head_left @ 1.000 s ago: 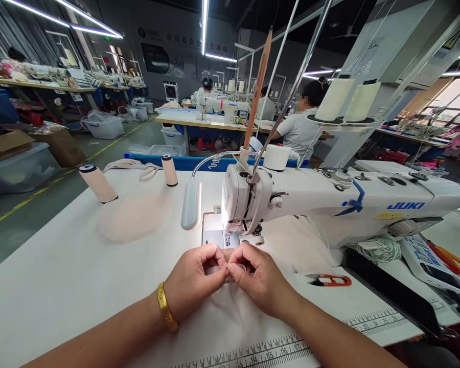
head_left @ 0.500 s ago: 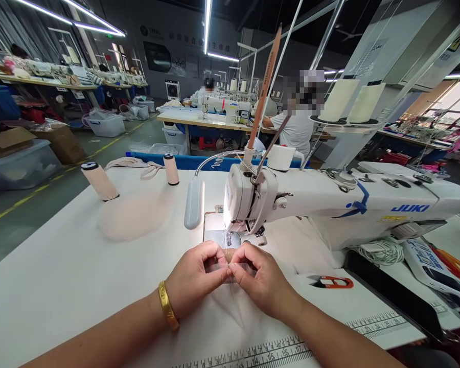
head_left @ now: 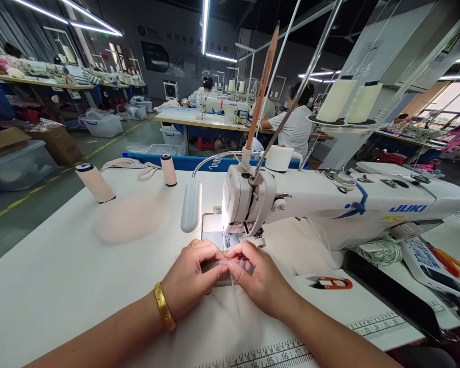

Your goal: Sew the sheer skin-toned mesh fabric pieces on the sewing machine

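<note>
Change: both hands sit flatter and closer to the needle than before.
Left hand (head_left: 189, 276): pinches sheer fabric (head_left: 233, 306).
Right hand (head_left: 258, 278): pinches the same fabric.
Fabric: near the bench's front edge, under the sewing machine (head_left: 329, 204).
Bench (head_left: 61, 276): white, with thread spools (head_left: 95, 183).
Room: sewing workshop.

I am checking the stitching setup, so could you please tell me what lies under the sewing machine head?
Under the sewing machine head the lit needle plate shows. The left hand and right hand press sheer fabric there; their fingers cover its front edge.

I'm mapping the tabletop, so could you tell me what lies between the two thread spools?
In the head view, a cream strap lies between the left spool and the right spool.
</note>
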Demonstrator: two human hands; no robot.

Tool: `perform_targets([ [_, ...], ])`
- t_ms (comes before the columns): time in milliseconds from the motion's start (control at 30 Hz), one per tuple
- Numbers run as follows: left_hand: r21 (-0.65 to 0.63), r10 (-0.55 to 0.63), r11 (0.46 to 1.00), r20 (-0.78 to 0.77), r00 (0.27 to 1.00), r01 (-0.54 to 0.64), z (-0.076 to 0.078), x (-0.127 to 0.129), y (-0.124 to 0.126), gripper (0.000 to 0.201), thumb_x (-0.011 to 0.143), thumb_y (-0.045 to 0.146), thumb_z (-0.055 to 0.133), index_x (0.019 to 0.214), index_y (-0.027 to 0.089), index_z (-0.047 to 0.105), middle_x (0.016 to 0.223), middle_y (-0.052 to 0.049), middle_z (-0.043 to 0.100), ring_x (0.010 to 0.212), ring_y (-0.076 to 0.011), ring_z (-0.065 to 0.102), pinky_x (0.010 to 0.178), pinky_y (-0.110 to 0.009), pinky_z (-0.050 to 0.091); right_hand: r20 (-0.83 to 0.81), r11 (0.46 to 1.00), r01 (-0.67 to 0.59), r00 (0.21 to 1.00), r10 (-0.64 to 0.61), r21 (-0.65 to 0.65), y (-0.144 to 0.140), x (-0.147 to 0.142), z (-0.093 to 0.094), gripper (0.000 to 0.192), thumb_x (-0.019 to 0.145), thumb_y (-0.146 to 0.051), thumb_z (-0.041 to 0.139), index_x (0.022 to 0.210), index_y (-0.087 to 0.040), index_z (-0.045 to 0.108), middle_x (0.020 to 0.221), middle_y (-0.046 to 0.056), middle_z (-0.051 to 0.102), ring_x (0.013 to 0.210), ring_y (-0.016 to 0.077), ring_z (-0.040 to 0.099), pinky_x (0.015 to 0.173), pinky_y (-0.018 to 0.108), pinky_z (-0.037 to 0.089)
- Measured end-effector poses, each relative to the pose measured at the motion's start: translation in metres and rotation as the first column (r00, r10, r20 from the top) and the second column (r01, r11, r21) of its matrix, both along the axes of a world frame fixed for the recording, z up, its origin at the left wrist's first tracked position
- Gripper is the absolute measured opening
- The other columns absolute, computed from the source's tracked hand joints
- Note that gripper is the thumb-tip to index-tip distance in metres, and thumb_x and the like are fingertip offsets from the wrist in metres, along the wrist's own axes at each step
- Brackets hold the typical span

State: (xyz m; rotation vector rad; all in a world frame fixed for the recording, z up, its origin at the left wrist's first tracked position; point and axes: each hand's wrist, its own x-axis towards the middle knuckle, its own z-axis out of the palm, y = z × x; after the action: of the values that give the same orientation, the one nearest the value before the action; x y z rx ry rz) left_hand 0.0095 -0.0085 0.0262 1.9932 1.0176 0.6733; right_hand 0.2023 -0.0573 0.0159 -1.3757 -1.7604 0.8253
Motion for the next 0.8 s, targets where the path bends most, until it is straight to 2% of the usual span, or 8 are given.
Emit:
perform_targets([
  [133, 0.099, -0.011, 0.995, -0.011, 1.000, 0.012, -0.004, -0.002, -0.001, 0.025, 0.090, 0.042, 0.061, 0.075, 0.023, 0.069, 0.083, -0.001, 0.072, 0.084, -0.0216, 0.058, 0.084, -0.037, 0.044, 0.002, 1.000, -0.010, 1.000, 0.010, -0.020, 0.001, 0.001, 0.002, 0.008, 0.098, -0.031, 0.059, 0.096, -0.024, 0.063, 0.093, -0.001, 0.068, 0.084, 0.0175, 0.058, 0.074, 0.029, 0.043],
  [267, 0.133, -0.009, 0.991, -0.022, 1.000, 0.012, 0.000, 0.000, -0.003, 0.024, 0.089, 0.038, 0.059, 0.071, 0.023, 0.064, 0.079, -0.001, 0.070, 0.082, -0.0217, 0.059, 0.080, -0.036, 0.046, -0.097, 0.993, -0.057, 0.994, 0.047, -0.103, 0.002, 0.003, 0.007, 0.011, 0.095, -0.029, 0.061, 0.087, -0.023, 0.060, 0.086, -0.002, 0.065, 0.077, 0.0153, 0.056, 0.069, 0.026, 0.042],
  [400, 0.035, -0.008, 0.999, -0.008, 1.000, 0.008, 0.005, 0.002, -0.004, 0.017, 0.083, 0.039, 0.059, 0.083, 0.023, 0.068, 0.088, -0.003, 0.072, 0.087, -0.0236, 0.063, 0.078, -0.035, 0.051, -0.180, 0.981, -0.087, 0.982, 0.055, -0.173, 0.002, 0.004, 0.011, 0.012, 0.094, -0.027, 0.060, 0.084, -0.022, 0.059, 0.082, -0.002, 0.062, 0.072, 0.0139, 0.055, 0.064, 0.024, 0.042],
  [500, -0.091, -0.040, 0.995, 0.058, 0.997, 0.045, 0.006, 0.003, -0.003, 0.027, 0.082, 0.043, 0.063, 0.099, 0.024, 0.071, 0.102, -0.005, 0.074, 0.099, -0.0258, 0.066, 0.085, -0.036, 0.054, -0.198, 0.979, -0.085, 0.979, 0.047, -0.186, 0.001, 0.004, 0.011, 0.013, 0.094, -0.027, 0.060, 0.083, -0.021, 0.059, 0.081, -0.002, 0.061, 0.073, 0.0139, 0.056, 0.064, 0.024, 0.043],
  [567, -0.152, -0.036, 0.987, 0.077, 0.996, 0.048, 0.006, 0.003, -0.002, 0.030, 0.083, 0.048, 0.064, 0.097, 0.022, 0.070, 0.100, -0.005, 0.074, 0.096, -0.0254, 0.067, 0.082, -0.035, 0.055, -0.197, 0.982, -0.078, 0.979, 0.043, -0.174, 0.001, 0.003, 0.011, 0.012, 0.094, -0.028, 0.060, 0.084, -0.021, 0.060, 0.082, -0.002, 0.062, 0.073, 0.0139, 0.056, 0.063, 0.024, 0.044],
  [667, -0.200, -0.009, 0.979, 0.067, 0.998, 0.022, 0.005, 0.003, -0.001, 0.034, 0.082, 0.054, 0.065, 0.088, 0.021, 0.066, 0.087, -0.003, 0.071, 0.076, -0.0207, 0.063, 0.065, -0.030, 0.052, -0.185, 0.986, -0.062, 0.982, 0.033, -0.155, 0.001, 0.003, 0.010, 0.011, 0.094, -0.028, 0.059, 0.086, -0.021, 0.061, 0.082, -0.002, 0.063, 0.072, 0.0138, 0.056, 0.062, 0.023, 0.043],
  [733, -0.206, -0.003, 0.979, 0.059, 0.998, 0.015, 0.005, 0.003, -0.001, 0.035, 0.082, 0.056, 0.064, 0.083, 0.021, 0.063, 0.084, -0.003, 0.068, 0.068, -0.0181, 0.059, 0.058, -0.029, 0.048, -0.168, 0.988, -0.051, 0.985, 0.026, -0.143, 0.001, 0.003, 0.010, 0.011, 0.094, -0.027, 0.059, 0.084, -0.021, 0.060, 0.081, -0.002, 0.063, 0.071, 0.0139, 0.055, 0.062, 0.024, 0.042],
  [800, -0.192, -0.005, 0.981, 0.044, 0.999, 0.013, 0.005, 0.003, -0.001, 0.035, 0.082, 0.056, 0.063, 0.080, 0.021, 0.062, 0.084, -0.003, 0.067, 0.068, -0.0181, 0.057, 0.058, -0.029, 0.047, -0.146, 0.990, -0.039, 0.989, 0.019, -0.136, 0.001, 0.003, 0.010, 0.011, 0.093, -0.027, 0.058, 0.084, -0.021, 0.060, 0.079, -0.002, 0.062, 0.070, 0.0140, 0.054, 0.061, 0.024, 0.041],
])
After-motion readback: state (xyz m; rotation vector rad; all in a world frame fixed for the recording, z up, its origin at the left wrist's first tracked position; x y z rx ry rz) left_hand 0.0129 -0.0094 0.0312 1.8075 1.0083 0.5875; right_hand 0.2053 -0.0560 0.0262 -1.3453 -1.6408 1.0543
